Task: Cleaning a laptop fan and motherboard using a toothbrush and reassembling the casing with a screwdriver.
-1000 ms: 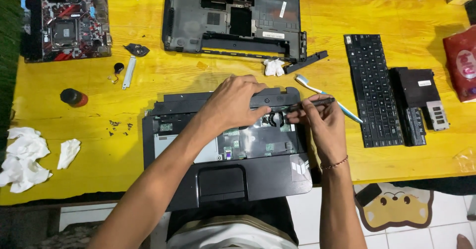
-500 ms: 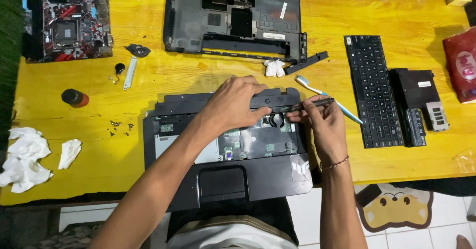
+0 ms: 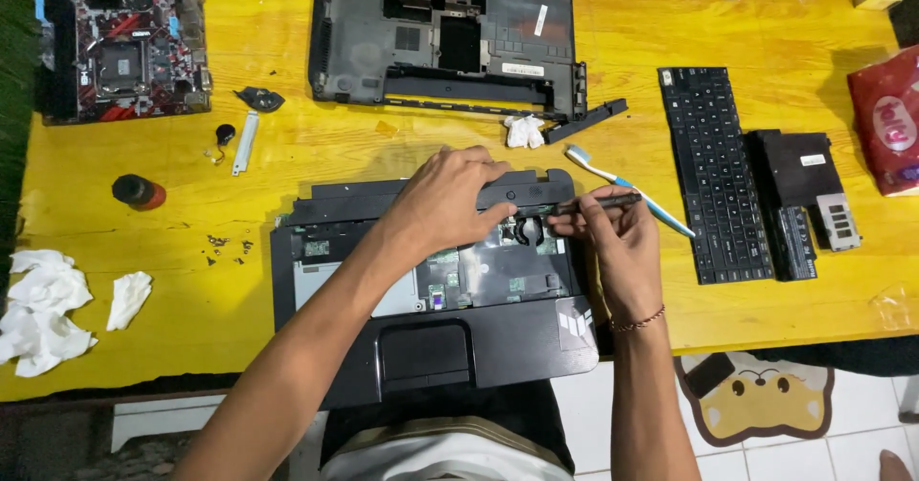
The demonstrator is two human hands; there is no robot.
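1. Nothing has shifted noticeably since earlier frames: left hand (image 3: 450, 203) lies flat, open, pressing the opened black laptop chassis (image 3: 431, 290) on the yellow wooden worktop (image 3: 191, 194).
2. Right hand (image 3: 617, 246) is closed around a thin dark screwdriver (image 3: 593, 203), tip at the hinge area.
3. Risk: tip slipping could gouge the exposed board.

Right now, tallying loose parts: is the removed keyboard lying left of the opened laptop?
No, the black keyboard lies to the right of the opened laptop.
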